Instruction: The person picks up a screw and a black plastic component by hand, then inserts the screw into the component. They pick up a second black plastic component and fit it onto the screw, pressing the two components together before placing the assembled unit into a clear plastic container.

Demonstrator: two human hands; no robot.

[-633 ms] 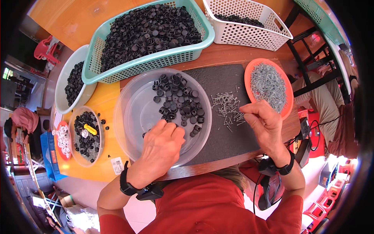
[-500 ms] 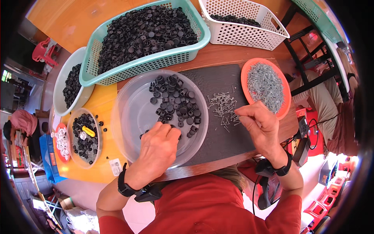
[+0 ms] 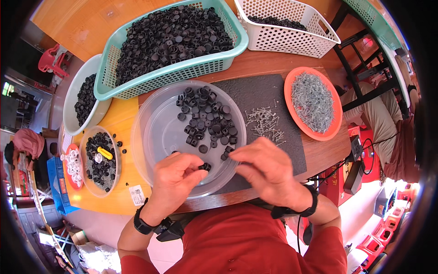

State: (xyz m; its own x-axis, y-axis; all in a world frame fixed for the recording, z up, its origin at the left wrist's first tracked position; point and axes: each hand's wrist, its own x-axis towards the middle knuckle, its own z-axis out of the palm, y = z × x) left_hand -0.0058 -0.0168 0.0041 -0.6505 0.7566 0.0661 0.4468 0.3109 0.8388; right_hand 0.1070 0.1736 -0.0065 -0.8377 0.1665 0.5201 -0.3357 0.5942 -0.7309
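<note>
My left hand (image 3: 179, 177) pinches a small black plastic cap (image 3: 206, 166) between thumb and fingertips, over the near side of a clear round tub (image 3: 157, 128). Facing it, my right hand (image 3: 270, 171) hovers at the tub's right rim, thumb and forefinger drawn together; whatever they hold is too small to make out. Inside the tub lies a pile of black caps (image 3: 207, 116). Loose screws (image 3: 263, 121) are scattered on a dark mat (image 3: 255, 89) to the right. Beyond them, an orange plate (image 3: 336, 122) carries a heap of screws (image 3: 314, 100).
At the back, a green basket (image 3: 173, 75) brims with black parts, beside a white basket (image 3: 287, 43) holding fewer. On the left stand a pale bowl (image 3: 70, 102), a clear container (image 3: 116, 176) of mixed parts with a yellow piece, and a red dish (image 3: 75, 182) of white pieces.
My left hand has lifted out of the tub toward me with a black cap. My right hand has moved left and nearer, from beside the loose screws to the tub's rim.
</note>
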